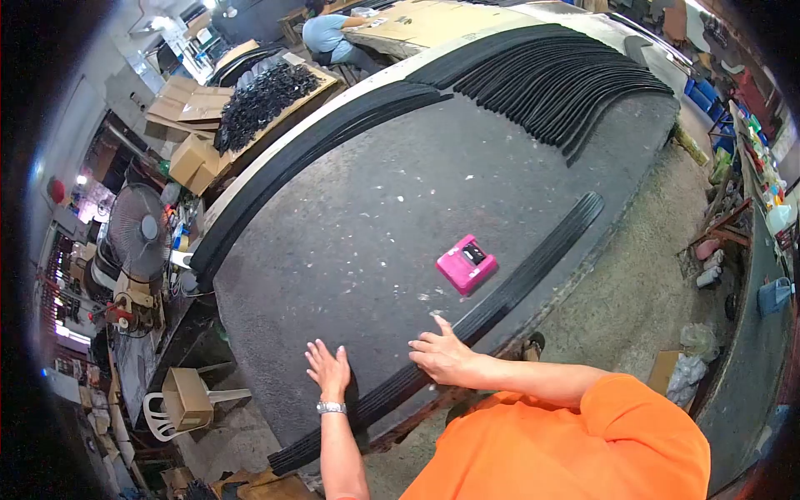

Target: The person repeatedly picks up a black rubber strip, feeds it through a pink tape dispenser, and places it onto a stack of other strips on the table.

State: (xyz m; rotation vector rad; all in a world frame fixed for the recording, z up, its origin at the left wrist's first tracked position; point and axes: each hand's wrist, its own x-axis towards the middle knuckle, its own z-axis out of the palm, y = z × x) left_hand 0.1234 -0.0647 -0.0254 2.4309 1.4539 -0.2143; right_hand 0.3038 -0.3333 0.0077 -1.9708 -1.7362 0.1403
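While both hands are lying spread, the left hand [328, 369] and right hand [442, 357] are pressing flat the strips [467, 329] beneath, apparently aligning them.

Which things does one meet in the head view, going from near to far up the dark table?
Left hand with wristwatch → small pink box with black top → fanned stack of long black rubber strips → seated person in light blue shirt.
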